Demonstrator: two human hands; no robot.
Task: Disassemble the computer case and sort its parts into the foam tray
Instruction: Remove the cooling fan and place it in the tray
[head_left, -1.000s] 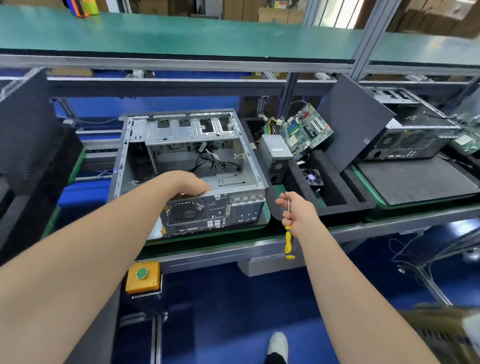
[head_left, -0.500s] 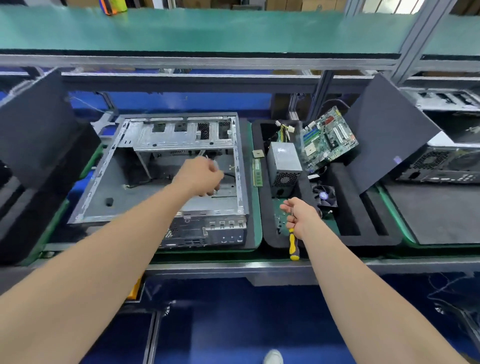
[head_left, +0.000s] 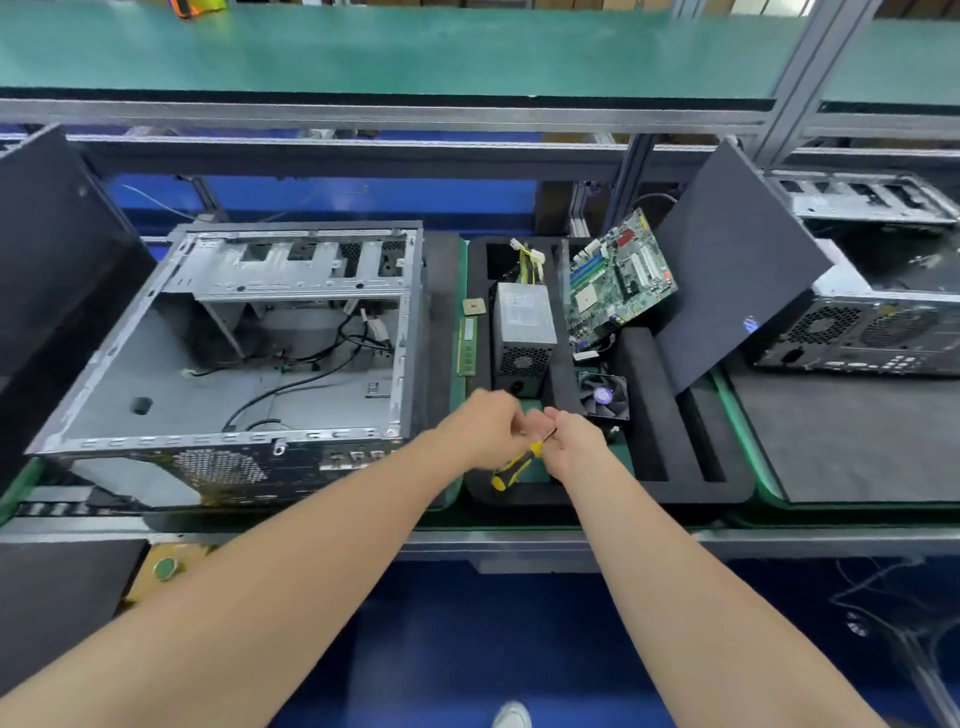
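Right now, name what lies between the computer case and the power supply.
A green memory stick and a small square chip lie there, shown in the head view.

Both forearms are bare from the wrists to the frame's lower edge, and the left hand (head_left: 488, 426) and right hand (head_left: 574, 441) are bare as well. Low between the arms shows the toe of a white shoe (head_left: 511, 716).

Green-matted upper shelf (head_left: 363, 52) on grey aluminium frame posts (head_left: 794, 67) — blue floor (head_left: 467, 623) below the steel bench rail (head_left: 779, 543). Yellow button box (head_left: 156, 582) under the rail, left — even overhead light.
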